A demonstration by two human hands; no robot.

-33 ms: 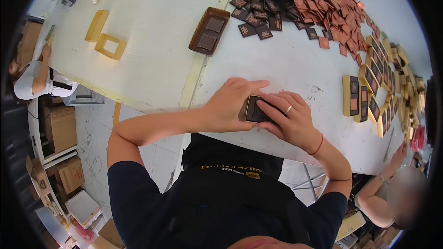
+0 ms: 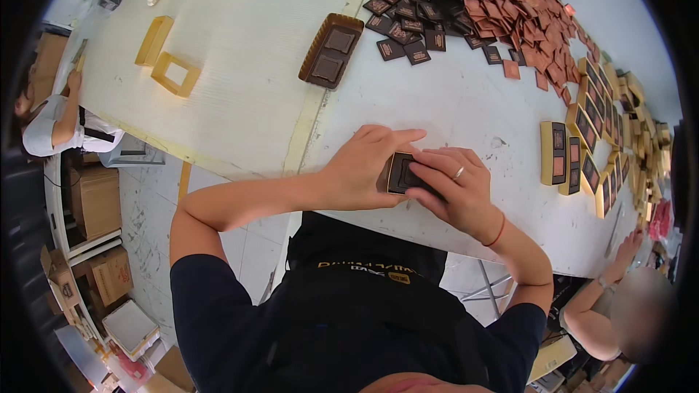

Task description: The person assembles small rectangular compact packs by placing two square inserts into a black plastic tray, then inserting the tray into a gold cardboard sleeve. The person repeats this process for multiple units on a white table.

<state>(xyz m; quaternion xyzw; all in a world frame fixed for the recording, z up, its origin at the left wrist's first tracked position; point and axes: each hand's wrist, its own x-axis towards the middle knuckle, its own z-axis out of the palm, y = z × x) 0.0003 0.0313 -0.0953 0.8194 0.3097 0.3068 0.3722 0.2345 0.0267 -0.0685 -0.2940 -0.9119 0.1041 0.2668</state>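
Observation:
Close to the table's near edge, a small box point(image 2: 402, 175) with a dark top and a thin gold rim sits between my hands. My left hand point(image 2: 366, 167) wraps its left end, with the index finger stretched out past its far side. Across its right part lie the fingers of my right hand point(image 2: 457, 183), which hide much of the top. Farther off, a brown plastic tray point(image 2: 332, 52) with two square hollows lies on the table by itself.
Dark square packets point(image 2: 408, 0) and reddish-brown packets point(image 2: 510, 14) are heaped at the far right. Filled gold boxes point(image 2: 553, 153) stand along the right side. Two gold paper sleeves point(image 2: 175, 74) lie at the left. Co-workers are at the left point(image 2: 58, 127) and lower right point(image 2: 593, 320).
My right hand has shifted very slightly to the right on the box, baring a little more of its dark top. Everything else looks the same.

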